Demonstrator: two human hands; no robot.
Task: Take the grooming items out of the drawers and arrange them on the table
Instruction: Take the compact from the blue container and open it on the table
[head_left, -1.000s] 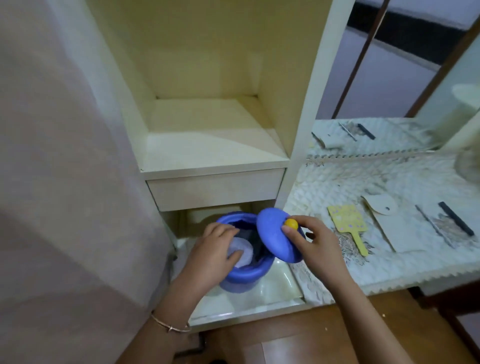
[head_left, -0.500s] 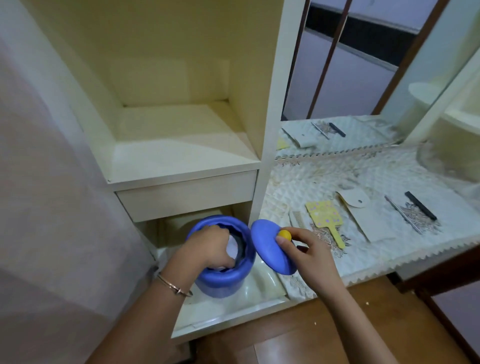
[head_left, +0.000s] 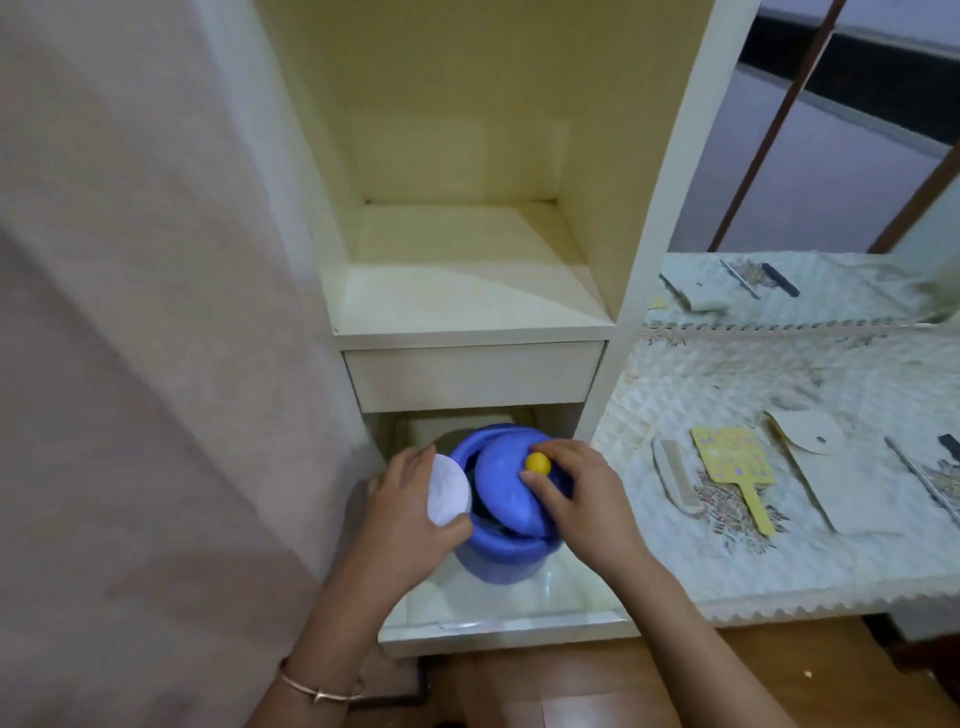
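Several grooming items already lay on the table (head_left: 779, 582), at three o'clock from the open lower drawer (head_left: 498, 621): a pale comb (head_left: 672, 475), a yellow paddle-shaped piece (head_left: 735, 465), a round beige disc (head_left: 804, 437) and slim dark pieces toward the far right edge. So the job looked partly done. The blue jar (head_left: 498, 558) stood in the drawer. At its nine o'clock the left hand (head_left: 408, 519) gripped a white round pad (head_left: 447, 491), fingers curled behind it. The right hand (head_left: 579, 501) pinched the yellow knob (head_left: 537, 463) of the blue lid (head_left: 504, 488) between thumb and fingertips; the lid lay tilted across the jar's mouth, not seated. Left to do, by my reading: carry the pad over to the table and check the closed upper drawer (head_left: 470, 375), whose contents could not be seen. The upper drawer's front overhung the jar at twelve o'clock, the cabinet post (head_left: 631, 332) stood at one o'clock between drawer and table, and a pink wall (head_left: 130, 364) crowded the left hand at nine. Bare table cover lay open along the scalloped front edge.
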